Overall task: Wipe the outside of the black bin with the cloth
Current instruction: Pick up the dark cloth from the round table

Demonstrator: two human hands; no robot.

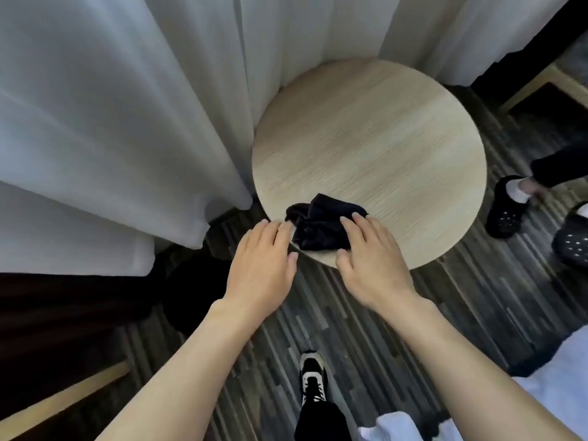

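A crumpled dark cloth (319, 222) lies near the front edge of a round light-wood table (375, 148). My right hand (370, 259) rests flat on the cloth's right side, fingers spread over it. My left hand (264, 262) hovers open just left of the cloth, fingertips at its edge. The black bin (194, 294) stands on the floor below and left of my left hand, partly hidden by my left forearm and in shadow.
White curtains (121, 122) hang at the left and behind the table. Another person's feet in dark clogs (506, 205) stand at the right. My own shoe (313, 377) is on the striped carpet. A wooden frame (541, 84) sits at the upper right.
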